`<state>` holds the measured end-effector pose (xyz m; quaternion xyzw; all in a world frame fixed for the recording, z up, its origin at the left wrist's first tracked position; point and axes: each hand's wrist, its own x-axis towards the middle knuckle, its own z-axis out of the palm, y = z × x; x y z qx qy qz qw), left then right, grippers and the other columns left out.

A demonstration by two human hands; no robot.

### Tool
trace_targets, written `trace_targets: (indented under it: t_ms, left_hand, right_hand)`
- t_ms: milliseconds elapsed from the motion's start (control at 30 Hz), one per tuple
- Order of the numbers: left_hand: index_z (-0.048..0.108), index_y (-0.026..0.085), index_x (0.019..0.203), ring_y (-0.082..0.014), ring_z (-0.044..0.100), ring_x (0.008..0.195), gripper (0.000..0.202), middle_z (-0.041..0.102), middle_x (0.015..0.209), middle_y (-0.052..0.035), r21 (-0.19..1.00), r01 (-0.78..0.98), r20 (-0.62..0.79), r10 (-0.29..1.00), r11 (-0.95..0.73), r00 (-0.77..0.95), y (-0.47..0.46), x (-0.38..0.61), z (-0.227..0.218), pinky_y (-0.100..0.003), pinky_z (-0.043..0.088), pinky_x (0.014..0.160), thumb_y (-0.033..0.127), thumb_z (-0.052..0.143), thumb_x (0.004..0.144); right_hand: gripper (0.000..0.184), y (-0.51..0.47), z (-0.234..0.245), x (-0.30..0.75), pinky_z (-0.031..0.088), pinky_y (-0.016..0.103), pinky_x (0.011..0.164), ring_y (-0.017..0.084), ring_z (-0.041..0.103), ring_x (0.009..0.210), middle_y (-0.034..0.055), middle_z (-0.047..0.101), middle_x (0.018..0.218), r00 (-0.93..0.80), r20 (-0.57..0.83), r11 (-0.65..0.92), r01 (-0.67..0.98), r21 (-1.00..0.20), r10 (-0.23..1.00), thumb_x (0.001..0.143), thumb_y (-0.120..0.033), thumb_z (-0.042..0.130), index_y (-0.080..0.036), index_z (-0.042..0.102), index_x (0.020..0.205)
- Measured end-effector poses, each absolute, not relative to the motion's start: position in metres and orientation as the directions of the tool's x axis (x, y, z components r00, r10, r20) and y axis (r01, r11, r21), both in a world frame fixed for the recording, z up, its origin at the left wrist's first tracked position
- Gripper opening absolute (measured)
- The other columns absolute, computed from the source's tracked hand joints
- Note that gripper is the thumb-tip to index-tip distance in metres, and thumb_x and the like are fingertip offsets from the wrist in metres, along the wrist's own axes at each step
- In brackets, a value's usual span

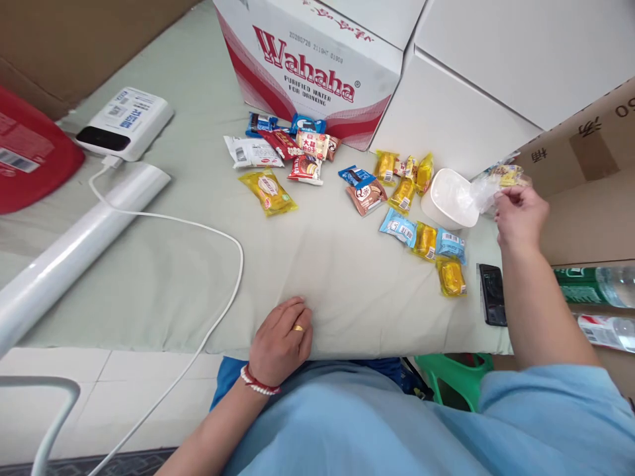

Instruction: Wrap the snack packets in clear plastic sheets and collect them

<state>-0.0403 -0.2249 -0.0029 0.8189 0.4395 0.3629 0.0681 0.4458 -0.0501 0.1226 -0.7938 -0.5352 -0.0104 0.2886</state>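
Note:
My right hand (520, 210) pinches a clear plastic bag (486, 193) at the right side of the table. Part of the bag reaches over the rim of a white plastic tub (440, 198), and a yellow printed packet (508, 175) shows behind my fingers. Around the tub lie yellow-wrapped snacks (451, 276) and light blue packets (398, 226). My left hand (282, 334) rests on the table's front edge, its fingers curled together with nothing visible in them. A ring and a bead bracelet are on it.
More wrapped snacks (268, 192) lie before a Wahaha carton (317, 73). A black phone (493, 294) sits near the right front edge. At left are a white charging device (126, 122) with a cable (238, 264), a plastic film roll (84, 244) and a red container (34, 152).

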Motion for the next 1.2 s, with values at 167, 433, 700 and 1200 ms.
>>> trace_targets:
  t_ms: [167,433,700,1200]
  left_hand:
    - [0.068,0.022,0.106,-0.0178,0.071,0.086,0.018,0.072,0.097,-0.0066,0.839,0.414,0.278,0.932,-0.353,0.231,-0.218,-0.026,0.025,-0.032,0.059,0.075,0.015,0.053,0.100]
    - [0.066,0.018,0.095,-0.0101,0.049,0.054,0.045,0.058,0.067,0.0031,0.897,-0.038,-0.389,0.826,0.441,0.408,-0.190,0.018,0.037,-0.025,0.039,0.052,0.062,0.069,0.087]
    - [0.062,0.020,0.087,-0.0105,0.046,0.059,0.036,0.055,0.068,0.0043,0.943,-0.067,-0.317,0.942,0.325,0.113,-0.197,-0.006,0.030,-0.025,0.039,0.058,0.054,0.072,0.087]
    - [0.055,0.025,0.097,-0.0169,0.058,0.089,0.034,0.071,0.111,-0.0040,0.877,-0.285,-0.343,0.919,0.387,0.194,-0.208,-0.027,0.033,-0.031,0.044,0.082,0.058,0.062,0.097]
  right_hand:
    - [0.021,-0.151,0.096,0.346,0.037,0.027,0.049,0.013,0.045,0.050,-0.0032,0.057,0.066,0.336,-0.089,-0.208,0.339,-0.918,0.938,0.076,-0.038,0.081,-0.027,0.070,0.089]
    - [0.011,-0.214,0.062,0.232,0.057,0.044,0.075,0.025,0.066,0.088,0.0055,0.068,0.109,-0.096,0.012,0.062,0.535,-0.843,0.995,0.094,-0.040,0.066,-0.036,0.076,0.094]
    - [0.038,-0.228,0.048,0.216,0.061,0.041,0.072,0.024,0.066,0.093,0.0067,0.067,0.116,0.002,-0.201,-0.196,0.219,-0.956,0.980,0.095,-0.062,0.064,-0.037,0.064,0.124]
    - [0.030,-0.218,0.060,0.208,0.043,0.026,0.064,0.010,0.050,0.061,-0.0026,0.061,0.070,-0.075,-0.424,-0.430,-0.150,-0.890,0.903,0.073,-0.048,0.090,-0.023,0.077,0.084]
